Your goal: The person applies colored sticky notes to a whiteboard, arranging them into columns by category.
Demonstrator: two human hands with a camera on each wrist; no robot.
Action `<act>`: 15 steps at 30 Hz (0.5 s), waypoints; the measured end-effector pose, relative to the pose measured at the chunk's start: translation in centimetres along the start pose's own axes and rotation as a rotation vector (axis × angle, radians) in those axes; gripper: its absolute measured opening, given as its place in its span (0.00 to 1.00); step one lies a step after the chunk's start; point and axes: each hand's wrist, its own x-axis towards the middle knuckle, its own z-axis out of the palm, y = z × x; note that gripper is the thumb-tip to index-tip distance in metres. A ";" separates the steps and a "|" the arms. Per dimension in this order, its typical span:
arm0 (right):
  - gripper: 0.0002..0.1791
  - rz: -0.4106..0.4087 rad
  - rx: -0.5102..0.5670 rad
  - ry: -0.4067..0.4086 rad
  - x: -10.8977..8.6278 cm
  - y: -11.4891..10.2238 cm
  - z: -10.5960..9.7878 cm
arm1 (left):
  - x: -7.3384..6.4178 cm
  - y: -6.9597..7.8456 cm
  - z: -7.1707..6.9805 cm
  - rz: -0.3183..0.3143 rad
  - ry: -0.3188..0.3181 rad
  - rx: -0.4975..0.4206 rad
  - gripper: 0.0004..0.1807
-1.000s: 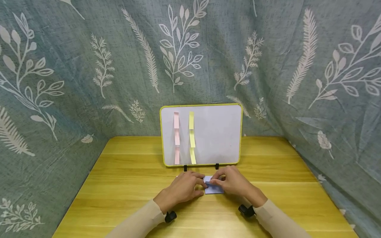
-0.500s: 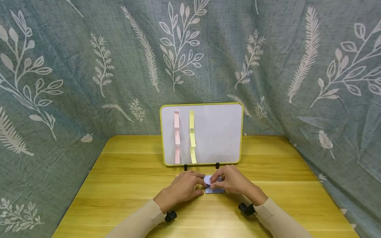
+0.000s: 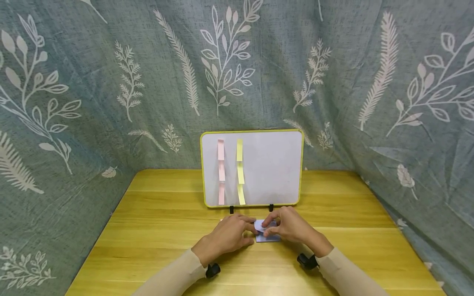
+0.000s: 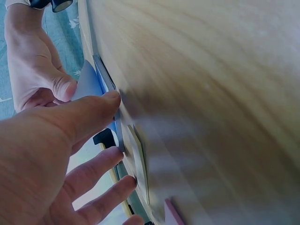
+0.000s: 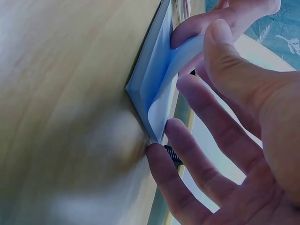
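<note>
A pad of blue sticky notes (image 3: pixel 267 239) lies on the table in front of the whiteboard. My right hand (image 3: pixel 292 227) pinches its top sheet (image 5: pixel 185 55) between thumb and fingers. In the right wrist view that sheet curls up off the pad, while its far end still meets the stack. With extended, slightly bent fingers, my left hand (image 3: pixel 230 232) presses the pad's left side down. Beneath the left hand, the left wrist view shows a pale yellow pad (image 4: pixel 139 164) and the corner of a pink pad (image 4: pixel 172 214).
Behind the hands stands a yellow-framed whiteboard (image 3: pixel 272 168) on black feet (image 3: pixel 271 207). It bears a column of pink strips (image 3: pixel 221 170) and a column of yellow strips (image 3: pixel 240 172). A patterned cloth (image 3: pixel 266 98) hangs around the wooden table (image 3: pixel 155 230).
My right hand has raised the edge of the top blue sheet and bent it back from the pad. The left hand has stayed in place.
</note>
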 end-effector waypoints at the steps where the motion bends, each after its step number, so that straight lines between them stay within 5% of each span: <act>1: 0.06 0.001 -0.003 0.002 0.0 0.0 0.0 | 0.0 0.0 0.0 0.000 -0.002 0.001 0.13; 15: 0.04 0.028 -0.045 0.016 0.1 0.4 0.5 | -0.2 0.3 -0.3 0.016 -0.004 0.028 0.18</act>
